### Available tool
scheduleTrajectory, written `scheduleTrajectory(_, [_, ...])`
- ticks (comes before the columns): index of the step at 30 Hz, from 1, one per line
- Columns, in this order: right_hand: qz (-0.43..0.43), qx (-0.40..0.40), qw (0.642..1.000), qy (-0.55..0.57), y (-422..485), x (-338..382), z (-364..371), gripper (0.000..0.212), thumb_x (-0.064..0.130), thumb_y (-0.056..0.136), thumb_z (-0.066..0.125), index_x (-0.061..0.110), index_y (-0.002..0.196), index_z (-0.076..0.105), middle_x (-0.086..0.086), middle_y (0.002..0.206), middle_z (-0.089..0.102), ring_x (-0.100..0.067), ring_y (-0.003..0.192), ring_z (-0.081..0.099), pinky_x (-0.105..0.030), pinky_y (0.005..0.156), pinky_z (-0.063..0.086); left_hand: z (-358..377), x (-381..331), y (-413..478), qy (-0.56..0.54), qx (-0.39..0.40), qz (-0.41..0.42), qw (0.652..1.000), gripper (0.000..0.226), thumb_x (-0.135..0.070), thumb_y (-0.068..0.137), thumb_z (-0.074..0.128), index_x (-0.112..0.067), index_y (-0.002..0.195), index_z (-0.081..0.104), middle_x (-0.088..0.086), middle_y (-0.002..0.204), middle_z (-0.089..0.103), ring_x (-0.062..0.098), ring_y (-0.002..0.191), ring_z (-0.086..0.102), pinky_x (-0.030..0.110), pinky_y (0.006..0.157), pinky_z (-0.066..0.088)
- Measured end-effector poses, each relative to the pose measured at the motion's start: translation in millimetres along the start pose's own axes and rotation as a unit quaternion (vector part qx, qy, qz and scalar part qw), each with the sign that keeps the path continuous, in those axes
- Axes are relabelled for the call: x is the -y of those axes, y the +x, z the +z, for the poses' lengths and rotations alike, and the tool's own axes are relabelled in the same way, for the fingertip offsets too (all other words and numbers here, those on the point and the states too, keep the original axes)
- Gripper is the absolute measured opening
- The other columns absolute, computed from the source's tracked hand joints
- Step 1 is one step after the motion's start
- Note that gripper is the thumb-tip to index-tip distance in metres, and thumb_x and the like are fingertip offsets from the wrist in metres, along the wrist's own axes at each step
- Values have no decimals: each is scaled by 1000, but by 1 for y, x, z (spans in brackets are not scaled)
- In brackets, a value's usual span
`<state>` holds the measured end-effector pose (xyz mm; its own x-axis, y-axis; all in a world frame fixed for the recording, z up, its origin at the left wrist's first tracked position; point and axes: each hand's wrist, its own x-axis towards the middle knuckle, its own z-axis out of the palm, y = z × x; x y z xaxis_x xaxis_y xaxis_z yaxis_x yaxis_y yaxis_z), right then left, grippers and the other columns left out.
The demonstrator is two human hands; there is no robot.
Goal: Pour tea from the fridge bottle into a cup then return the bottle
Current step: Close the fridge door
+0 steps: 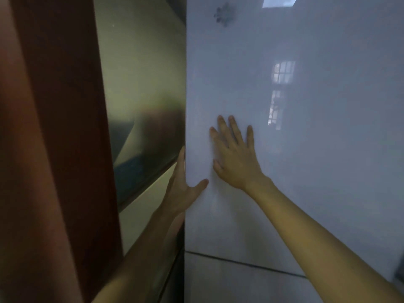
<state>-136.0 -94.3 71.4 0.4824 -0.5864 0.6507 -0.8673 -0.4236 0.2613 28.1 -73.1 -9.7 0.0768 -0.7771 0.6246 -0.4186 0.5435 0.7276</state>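
Note:
A glossy white fridge door (pixel 306 149) fills the right side of the head view, seen very close. My left hand (pixel 183 189) grips the door's left edge, fingers wrapped behind it and thumb on the front face. My right hand (pixel 234 154) lies flat on the door front, fingers spread, holding nothing. No bottle or cup is in view; the fridge interior is hidden.
The fridge's metallic side panel (pixel 144 95) runs down the middle. A reddish-brown wooden panel (pixel 54 138) stands close on the left. A dark seam (pixel 240 262) separates the upper door from a lower door. Window reflections show on the door face.

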Motion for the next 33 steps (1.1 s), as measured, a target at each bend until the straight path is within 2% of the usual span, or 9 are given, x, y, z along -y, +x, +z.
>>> scheduleTrajectory(1, [9, 40, 999, 15, -14, 2, -3, 81, 37, 95, 52, 15, 157, 5, -9, 164, -13, -30, 150, -16, -63, 117, -3, -2, -2, -11, 24, 4, -6, 1000, 99, -29, 83, 78, -36, 152, 8, -31, 146, 26, -25, 127, 30, -2, 99, 30])
scheduleTrajectory(3, [46, 126, 989, 58, -45, 6, -9, 79, 38, 99, 45, 17, 157, -4, -6, 164, -17, -25, 150, -16, -59, 119, -1, -5, -3, -33, 72, 36, -28, 996, 105, -46, 78, 78, -36, 155, 7, -14, 154, 30, -1, 137, 35, 24, 112, 38])
scheduleTrajectory(4, [69, 167, 979, 90, -62, 9, -14, 78, 38, 100, 44, 19, 157, -6, -5, 164, -15, -23, 151, -13, -56, 120, 2, -7, -6, -46, 99, 60, -48, 992, 108, -50, 77, 76, -35, 156, 4, -6, 154, 31, 11, 138, 37, 37, 112, 40])
scheduleTrajectory(5, [89, 201, 968, 123, -79, 12, -19, 77, 38, 100, 44, 21, 157, -6, -4, 165, -11, -23, 151, -7, -54, 121, 6, -8, -12, -62, 129, 91, -77, 984, 109, -52, 78, 75, -34, 156, 1, -1, 154, 29, 17, 138, 37, 42, 112, 39])
scheduleTrajectory(10, [118, 321, 927, 154, -170, 32, -38, 78, 39, 99, 46, 22, 157, -3, -6, 162, 13, -28, 145, 20, -50, 111, 33, -14, -31, -139, 223, 212, -103, 946, 105, -54, 83, 67, -31, 156, -4, 3, 162, 18, 24, 144, 31, 43, 114, 37])
scheduleTrajectory(13, [127, 370, 907, 155, -219, 44, -47, 77, 40, 99, 45, 24, 157, -4, -5, 161, 17, -29, 143, 24, -49, 108, 36, -22, -39, -176, 259, 275, -101, 920, 104, -55, 86, 63, -21, 158, -5, 9, 161, 24, 27, 141, 36, 40, 112, 39])
scheduleTrajectory(16, [134, 404, 890, 163, -257, 56, -57, 77, 44, 101, 42, 25, 156, -7, -4, 161, 16, -29, 144, 23, -48, 110, 34, -26, -46, -211, 309, 318, -90, 892, 106, -59, 85, 57, -18, 157, -9, 12, 154, 33, 31, 131, 46, 47, 103, 46])
scheduleTrajectory(23, [146, 428, 876, 167, -313, 75, -85, 78, 46, 100, 41, 23, 156, -9, -4, 162, 15, -28, 144, 22, -48, 111, 34, -24, -69, -262, 366, 351, -80, 858, 100, -56, 91, 54, -15, 157, -9, 12, 146, 36, 34, 127, 45, 46, 98, 45])
scheduleTrajectory(33, [137, 431, 879, 154, -389, 73, -136, 77, 45, 101, 40, 22, 156, -8, -7, 160, 19, -31, 141, 25, -48, 105, 39, -4, -114, -341, 396, 361, -75, 841, 97, -59, 90, 51, -15, 157, -3, 11, 142, 39, 33, 126, 46, 48, 99, 46])
